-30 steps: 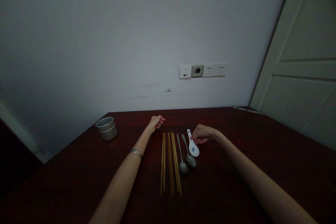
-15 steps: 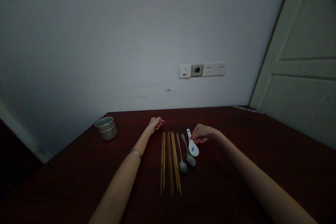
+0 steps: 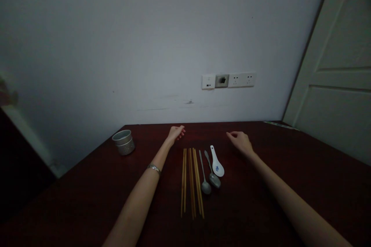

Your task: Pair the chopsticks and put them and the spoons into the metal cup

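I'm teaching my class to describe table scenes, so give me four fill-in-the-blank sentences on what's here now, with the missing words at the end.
1. A bracelet circles the person's ____ forearm.
2. The white spoon has a small ____ pattern in its bowl.
3. Between the chopsticks and the white spoon lie ____ metal spoons.
4. Of all the spoons, the right hand is nearest the ____ one.

Missing words: left; blue; two; white.

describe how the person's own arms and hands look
The left hand and right hand wear no gloves, and no sleeves show. A silvery band circles the left forearm, perhaps a bracelet; the right forearm shows no band.
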`<state>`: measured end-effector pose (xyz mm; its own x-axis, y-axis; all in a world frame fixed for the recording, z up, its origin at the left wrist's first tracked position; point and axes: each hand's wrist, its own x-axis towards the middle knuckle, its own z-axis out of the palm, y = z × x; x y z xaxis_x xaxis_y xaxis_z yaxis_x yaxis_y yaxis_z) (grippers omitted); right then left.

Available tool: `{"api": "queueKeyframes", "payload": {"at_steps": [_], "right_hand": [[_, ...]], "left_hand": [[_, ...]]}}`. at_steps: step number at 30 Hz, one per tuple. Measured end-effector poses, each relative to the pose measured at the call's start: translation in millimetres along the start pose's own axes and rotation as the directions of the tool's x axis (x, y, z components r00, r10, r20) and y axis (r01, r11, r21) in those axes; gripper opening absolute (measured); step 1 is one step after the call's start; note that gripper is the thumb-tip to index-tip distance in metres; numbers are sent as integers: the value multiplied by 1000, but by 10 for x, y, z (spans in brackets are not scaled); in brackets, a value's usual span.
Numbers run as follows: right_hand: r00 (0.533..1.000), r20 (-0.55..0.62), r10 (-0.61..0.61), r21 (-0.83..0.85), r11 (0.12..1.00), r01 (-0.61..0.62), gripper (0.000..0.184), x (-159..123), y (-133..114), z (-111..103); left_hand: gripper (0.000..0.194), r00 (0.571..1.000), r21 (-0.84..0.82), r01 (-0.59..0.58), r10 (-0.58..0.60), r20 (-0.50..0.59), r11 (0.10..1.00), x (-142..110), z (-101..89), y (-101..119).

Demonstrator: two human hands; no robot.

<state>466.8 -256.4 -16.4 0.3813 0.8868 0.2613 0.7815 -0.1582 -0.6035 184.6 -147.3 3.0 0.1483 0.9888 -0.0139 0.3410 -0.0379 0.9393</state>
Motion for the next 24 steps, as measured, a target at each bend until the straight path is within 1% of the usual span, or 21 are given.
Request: {"api": "queueKeyframes", "payload": {"at_steps": [1, 2, 3, 4, 5, 6, 7, 8, 10, 12, 13, 14, 16, 18, 19, 22, 24], "right_hand": [[999, -42, -24, -93, 995, 20, 42, -1, 81, 13], [995, -58, -87, -172, 982, 76, 42, -6, 163, 35], [983, -54, -177, -240, 958, 159, 42, -14, 243, 64], [969, -38, -242, -298, 929, 220, 42, -20, 319, 100], [960, -26, -279, -346, 903, 253, 43, -24, 386, 141], [958, -20, -284, -382, 888, 256, 44, -25, 445, 182], [962, -29, -271, -405, 883, 237, 46, -21, 493, 223], [967, -37, -252, -414, 885, 215, 48, -13, 532, 259], [974, -43, -224, -404, 895, 188, 48, 11, 587, 312], [974, -32, -223, -389, 901, 194, 48, 41, 627, 343], [973, -25, -229, -387, 900, 202, 47, 56, 647, 354], [971, -18, -237, -389, 897, 212, 47, 72, 669, 365], [968, -7, -252, -405, 885, 228, 48, 103, 720, 391], [965, -1, -263, -431, 871, 237, 49, 133, 777, 423], [963, 0, -268, -442, 864, 241, 50, 146, 804, 439], [959, 9, -282, -460, 851, 255, 50, 176, 858, 470], [960, 30, -280, -472, 842, 260, 50, 186, 870, 471]], "left_hand": [[28, 1000, 7, -23, 24, -19, 1000, -19, -23, 109], [26, 998, 19, -57, 58, -41, 998, -44, -52, 229], [24, 993, 34, -98, 100, -62, 995, -78, -86, 355], [22, 984, 61, -155, 160, -84, 986, -121, -125, 480], [20, 955, 130, -257, 272, -117, 958, -175, -166, 599], [19, 914, 205, -345, 378, -151, 916, -239, -210, 705], [19, 868, 277, -408, 464, -179, 870, -310, -255, 793], [19, 825, 352, -440, 526, -204, 826, -384, -300, 859], [23, 749, 488, -458, 618, -239, 743, -531, -399, 920], [30, 686, 607, -449, 688, -237, 656, -652, -526, 900], [33, 662, 659, -439, 715, -223, 611, -699, -607, 868], [36, 647, 705, -423, 735, -204, 569, -734, -703, 828], [43, 640, 785, -376, 751, -165, 493, -778, -938, 731], [50, 660, 843, -313, 739, -137, 436, -794, -1218, 619], [53, 679, 863, -277, 722, -135, 422, -795, -1368, 557], [63, 742, 888, -181, 652, -159, 422, -797, -1811, 352], [71, 777, 880, -158, 606, -169, 448, -811, -2080, 207]]}}
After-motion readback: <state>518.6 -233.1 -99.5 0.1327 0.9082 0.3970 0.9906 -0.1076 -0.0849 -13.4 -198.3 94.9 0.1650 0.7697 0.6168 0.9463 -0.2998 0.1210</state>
